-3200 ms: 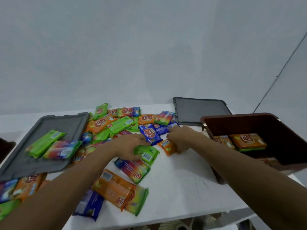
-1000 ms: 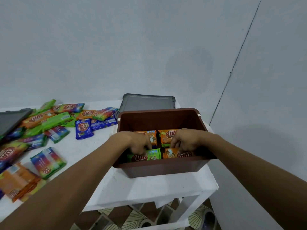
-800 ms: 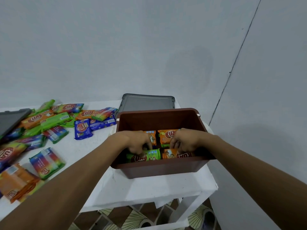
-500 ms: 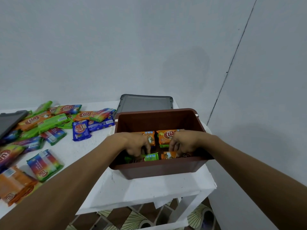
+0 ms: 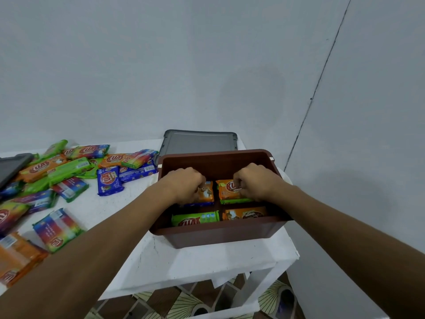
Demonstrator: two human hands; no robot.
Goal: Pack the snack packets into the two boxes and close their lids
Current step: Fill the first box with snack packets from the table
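Loose snack packets lie scattered over the left part of the white table, next to the corner of a grey lid at the left edge. The open brown box stands at the table's right end, with a second grey lid lying flat just behind it. Inside the box, my left hand curls its fingers on the far-left orange packet and my right hand grips the far-right orange packet, while a green packet and a dark orange packet lie along the near wall.
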